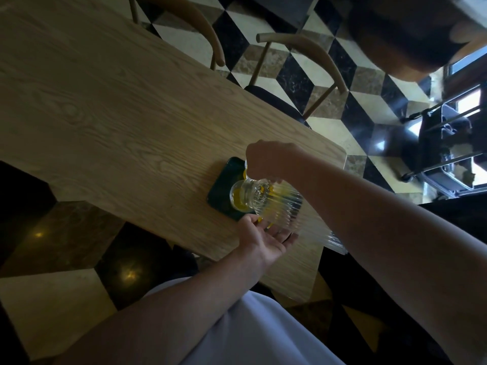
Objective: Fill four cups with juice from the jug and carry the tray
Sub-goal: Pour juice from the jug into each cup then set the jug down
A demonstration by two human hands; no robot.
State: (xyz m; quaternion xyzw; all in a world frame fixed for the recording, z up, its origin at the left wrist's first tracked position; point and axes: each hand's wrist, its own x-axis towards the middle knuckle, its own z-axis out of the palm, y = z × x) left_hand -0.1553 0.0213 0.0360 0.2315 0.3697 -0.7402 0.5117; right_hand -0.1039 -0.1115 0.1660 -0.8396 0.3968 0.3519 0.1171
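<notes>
- Right hand (266, 159) grips tipped ribbed clear glass jug (274, 204) w/ yellow juice, hiding cups.
- Left hand (268, 238) spread flat under jug.
- Dark green tray (224, 185) on light wood surface (105, 114); wooden chairs (303, 64) nearby.

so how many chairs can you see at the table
2, both along the far edge of the table: one chair near the top centre, the other chair to its right, pushed in by the corner. Others may sit outside the view.
</notes>
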